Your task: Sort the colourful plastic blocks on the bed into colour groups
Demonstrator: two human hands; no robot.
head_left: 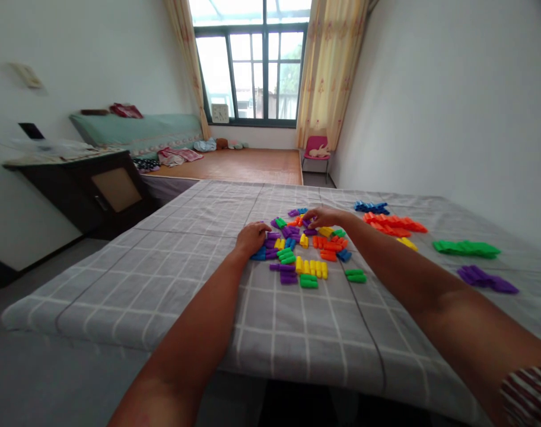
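Note:
A spread of small, tube-like plastic pieces (312, 268) in purple, yellow, green, orange and blue lies on the checked cloth, many side by side in short rows. At its left edge is my left hand (251, 238), fingers curled down beside purple pieces (273, 236) and blue ones (258, 255); what lies under them is hidden. My right hand (318, 217) reaches over the far part of the spread. Its fingers are bent in a pinch at a purple piece (306, 223), with yellow pieces (326, 231) just beside the hand.
Sorted groups lie to the right: blue (371, 207), orange (395, 224), yellow (407, 243), green (466, 248) and purple (487, 279). The grey checked cloth (164, 284) drops over the near edge. Beyond stand a bed (248, 166), a dark cabinet (96, 190) and a pink chair (315, 144).

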